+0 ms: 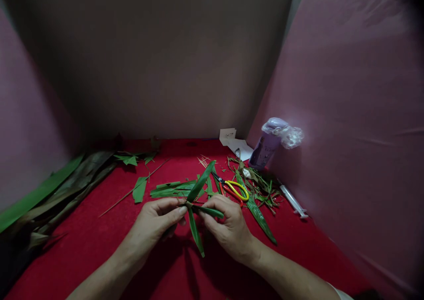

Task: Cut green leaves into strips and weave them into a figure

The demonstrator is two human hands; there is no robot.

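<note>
A figure of folded green leaf strips is held between my two hands above the red cloth, its blades spreading up, down and to the right from a small centre. My left hand pinches it near that centre with thumb and forefinger. With bent fingers, my right hand grips the blade that points right. Just beyond the hands lie cut leaf pieces and scissors with one yellow and one red handle loop. A few thin wooden picks rest behind the leaf figure.
Long leaves are heaped at the left. A thin stick crosses a leaf piece. On the right are leaf scraps, a syringe, a purple bottle with clear plastic and white paper. Walls enclose three sides.
</note>
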